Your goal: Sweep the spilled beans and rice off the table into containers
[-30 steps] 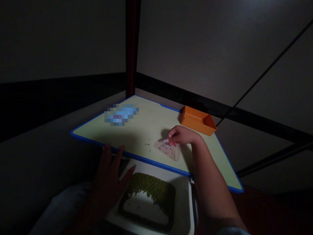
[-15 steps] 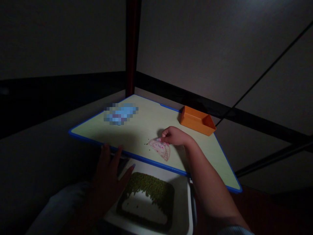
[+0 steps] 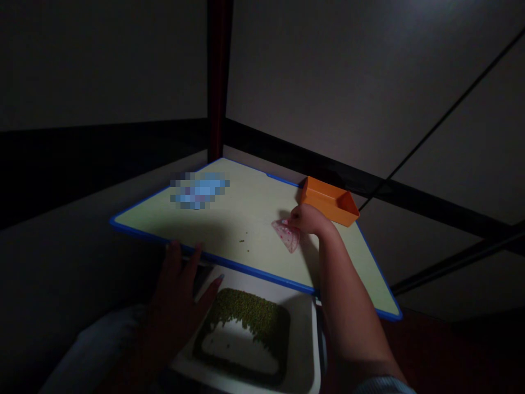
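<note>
- Head view, dim light: your right hand (image 3: pixel 308 219) pinches a small protractor (image 3: pixel 288 235) at its upper edge; fingers closed on it, holding it over the table (image 3: pixel 262 208) near the far right side
- The protractor is a clear, pinkish, half-round plate with red markings; it looks tilted, lower edge down toward the tabletop; can't tell whether it touches the surface
- Orange tray (image 3: pixel 329 200) sits just beyond your right hand, at the table's far right edge; apart from the protractor
- A few loose green grains (image 3: pixel 243 242) lie on the table, left of the protractor, well apart from it
- Your left hand (image 3: pixel 180 298) rests flat, fingers spread, on the left rim of the white tray (image 3: pixel 305 350); not gripping anything; fingertips reach the table's blue near edge
- The white tray is below the table's near edge; green grains heaped along its far side, pale bare floor showing in the near part
</note>
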Available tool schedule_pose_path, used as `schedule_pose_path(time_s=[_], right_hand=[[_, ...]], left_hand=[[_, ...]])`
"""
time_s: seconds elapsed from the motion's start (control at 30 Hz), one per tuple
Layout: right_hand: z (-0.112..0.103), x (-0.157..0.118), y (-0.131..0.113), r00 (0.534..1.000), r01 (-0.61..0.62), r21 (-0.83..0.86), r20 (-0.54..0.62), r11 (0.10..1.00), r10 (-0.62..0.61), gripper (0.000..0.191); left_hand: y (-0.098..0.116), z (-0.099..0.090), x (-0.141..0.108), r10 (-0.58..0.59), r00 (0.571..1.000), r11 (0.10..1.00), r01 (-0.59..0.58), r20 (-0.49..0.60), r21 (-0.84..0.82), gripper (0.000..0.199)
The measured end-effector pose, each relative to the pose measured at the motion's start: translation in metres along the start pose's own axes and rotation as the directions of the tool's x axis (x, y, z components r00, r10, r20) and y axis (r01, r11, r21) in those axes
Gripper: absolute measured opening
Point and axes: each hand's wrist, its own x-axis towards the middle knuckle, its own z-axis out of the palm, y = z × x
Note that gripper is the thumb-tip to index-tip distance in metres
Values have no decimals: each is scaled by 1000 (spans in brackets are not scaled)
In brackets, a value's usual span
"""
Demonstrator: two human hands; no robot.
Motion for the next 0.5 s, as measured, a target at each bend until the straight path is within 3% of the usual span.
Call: schedule_pose_path(time_s=[0.1, 0.23, 0.33, 0.5], right_hand=[[-2, -1, 4, 1000, 9, 44, -22, 999, -8, 26], [3, 1, 1, 993, 114, 184, -16, 976, -113, 29], [10, 5, -11, 996, 89, 102, -5, 991, -89, 29], [18, 10, -37, 996, -6, -47, -86, 999, 2, 34]], left_hand=[[1, 0, 0, 7, 1000, 1000, -7, -11, -7, 87], [0, 0, 0, -13, 1000, 1000, 14, 7, -13, 87], [-2, 1, -1, -3, 1000, 1000, 3, 4, -14, 86], [-5, 0, -2, 16, 1000, 1000, -16, 4, -22, 85]])
